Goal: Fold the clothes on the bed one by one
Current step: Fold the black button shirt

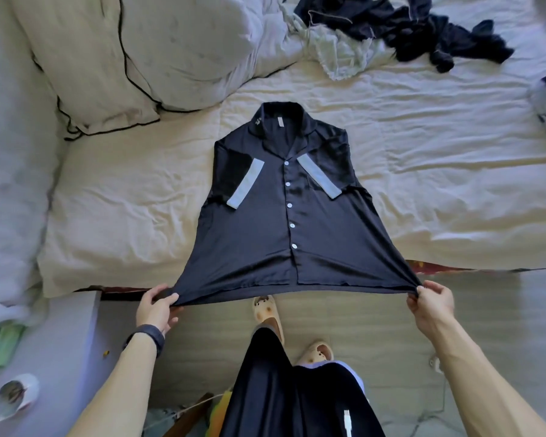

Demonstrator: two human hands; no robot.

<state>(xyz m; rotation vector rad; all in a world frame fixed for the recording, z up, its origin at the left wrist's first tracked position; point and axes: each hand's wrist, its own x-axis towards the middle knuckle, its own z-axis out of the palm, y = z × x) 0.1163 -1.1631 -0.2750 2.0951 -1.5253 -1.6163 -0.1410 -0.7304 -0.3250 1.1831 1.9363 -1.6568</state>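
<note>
1 wide-angle head view, standing height, facing steeply down onto bed (133, 216) edge.

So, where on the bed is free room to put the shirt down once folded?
Bare sheet lies left of the shirt, below the pillow, and right of it, below the dark clothes. The far side is crowded with those.

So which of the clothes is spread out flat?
The dark blue button shirt in the middle of the bed. The left hand and right hand pinch its bottom corners; the dark heap and the pale garment beyond lie crumpled.
</note>
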